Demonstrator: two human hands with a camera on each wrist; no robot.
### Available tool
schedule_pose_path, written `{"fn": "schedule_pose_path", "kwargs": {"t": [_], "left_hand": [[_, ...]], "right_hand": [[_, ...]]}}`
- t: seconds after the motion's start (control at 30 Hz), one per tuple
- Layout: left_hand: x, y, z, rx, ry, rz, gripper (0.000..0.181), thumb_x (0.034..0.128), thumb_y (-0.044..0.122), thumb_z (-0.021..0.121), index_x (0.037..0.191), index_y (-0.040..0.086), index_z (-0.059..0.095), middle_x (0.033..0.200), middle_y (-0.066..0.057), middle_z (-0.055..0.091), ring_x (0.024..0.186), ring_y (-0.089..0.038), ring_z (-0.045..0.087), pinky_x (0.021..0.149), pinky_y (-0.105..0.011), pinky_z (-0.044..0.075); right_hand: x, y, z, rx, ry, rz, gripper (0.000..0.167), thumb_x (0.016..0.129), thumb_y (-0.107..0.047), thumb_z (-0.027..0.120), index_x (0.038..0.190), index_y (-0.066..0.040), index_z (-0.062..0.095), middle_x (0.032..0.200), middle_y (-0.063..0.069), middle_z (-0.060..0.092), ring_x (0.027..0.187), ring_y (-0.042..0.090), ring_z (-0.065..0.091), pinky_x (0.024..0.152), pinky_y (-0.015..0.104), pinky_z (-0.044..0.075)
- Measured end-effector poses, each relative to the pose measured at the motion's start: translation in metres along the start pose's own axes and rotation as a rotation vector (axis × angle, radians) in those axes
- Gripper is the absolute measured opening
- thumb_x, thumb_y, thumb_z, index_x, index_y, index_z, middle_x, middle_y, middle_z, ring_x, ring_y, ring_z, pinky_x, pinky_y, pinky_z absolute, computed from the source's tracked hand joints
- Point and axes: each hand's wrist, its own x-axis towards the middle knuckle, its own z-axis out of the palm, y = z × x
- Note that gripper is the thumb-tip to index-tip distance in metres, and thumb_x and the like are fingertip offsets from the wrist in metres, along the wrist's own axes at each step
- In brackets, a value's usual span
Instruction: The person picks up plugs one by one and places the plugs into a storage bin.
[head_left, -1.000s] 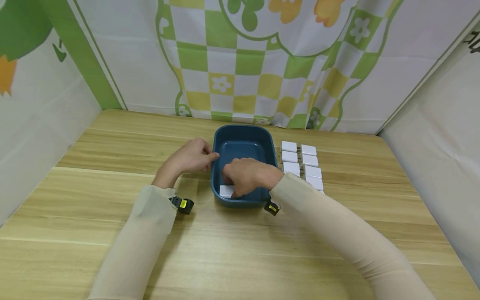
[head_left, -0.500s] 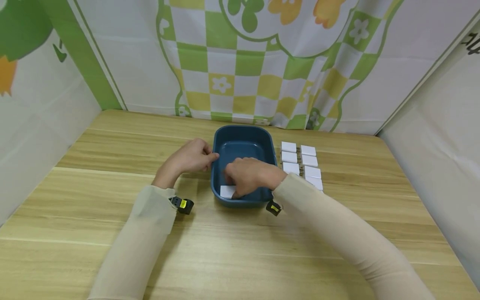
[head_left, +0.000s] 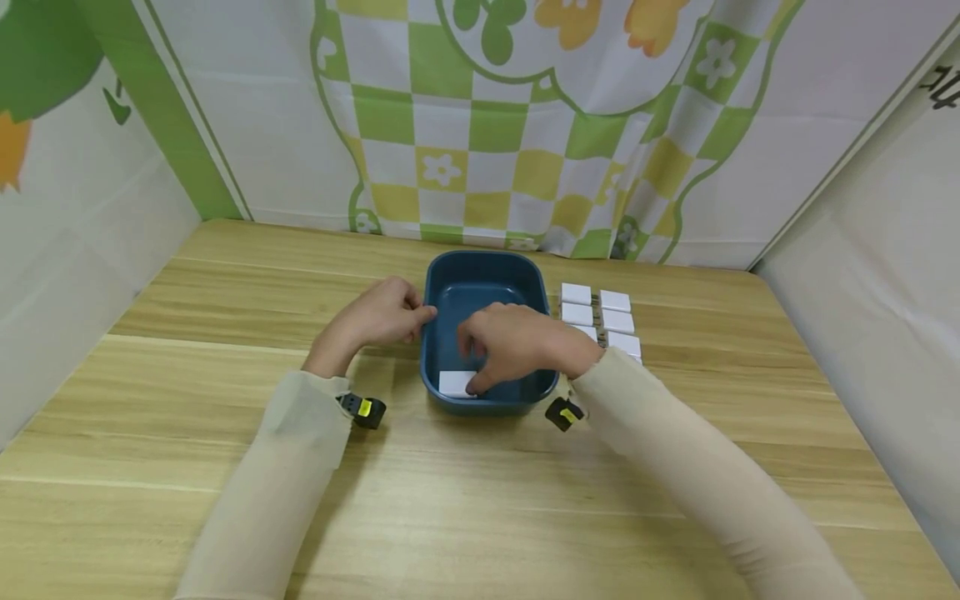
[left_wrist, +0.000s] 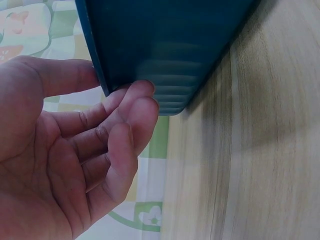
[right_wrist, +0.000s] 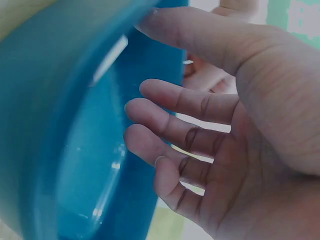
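One white plug [head_left: 452,383] lies in the near left corner of the box [head_left: 483,295], seen from the head; the right hand [head_left: 517,337] has loosened and shifted rightward since the earlier frame. Dark wall lettering [head_left: 943,87] is cut off, unreadable. Left wrist: the left hand [left_wrist: 65,135] pinches the rim [left_wrist: 90,40]. Right wrist: the fingers [right_wrist: 155,95] bend loosely, holding nothing.

Looks like a small recording booth; home or lab, can't tell. Wood-grain table [head_left: 450,517], cloth backdrop [head_left: 491,125] right behind it with green-yellow checks and flowers, pale left wall [head_left: 82,308] and right wall [head_left: 892,275] boxing it in. Black wrist camera [head_left: 369,412] at each sleeve.
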Motion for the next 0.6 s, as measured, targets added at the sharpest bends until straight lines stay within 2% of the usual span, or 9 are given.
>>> {"fn": "schedule_pose_path", "kwargs": {"t": [0.23, 0.43, 0.6], "left_hand": [[-0.001, 0.001, 0.000, -0.011, 0.001, -0.003, 0.034, 0.1041, 0.023, 0.057, 0.078, 0.004, 0.068, 0.070, -0.010, 0.066, 0.057, -0.015, 0.053, 0.058, -0.031, 0.043], [-0.001, 0.001, 0.001, -0.016, 0.002, -0.009, 0.035, 0.1045, 0.023, 0.056, 0.078, 0.004, 0.068, 0.071, -0.010, 0.066, 0.058, -0.015, 0.054, 0.059, -0.031, 0.044], [0.000, 0.001, 0.001, -0.009, 0.001, -0.008, 0.034, 0.1046, 0.022, 0.056, 0.079, 0.004, 0.069, 0.071, -0.010, 0.067, 0.059, -0.016, 0.055, 0.060, -0.031, 0.045]], "right_hand": [[-0.021, 0.008, -0.010, 0.097, 0.086, -0.024, 0.043, 0.087, -0.038, 0.081, 0.120, -0.013, 0.069, 0.110, 0.004, 0.067, 0.096, 0.017, 0.060, 0.082, 0.036, 0.051], [-0.040, 0.019, -0.010, 0.141, 0.193, -0.046, 0.042, 0.088, -0.036, 0.081, 0.119, -0.010, 0.069, 0.111, 0.006, 0.067, 0.098, 0.023, 0.063, 0.083, 0.037, 0.051], [-0.052, 0.026, -0.005, 0.141, 0.263, -0.012, 0.041, 0.087, -0.035, 0.082, 0.118, -0.011, 0.069, 0.113, 0.002, 0.067, 0.099, 0.023, 0.063, 0.085, 0.037, 0.051]]}}
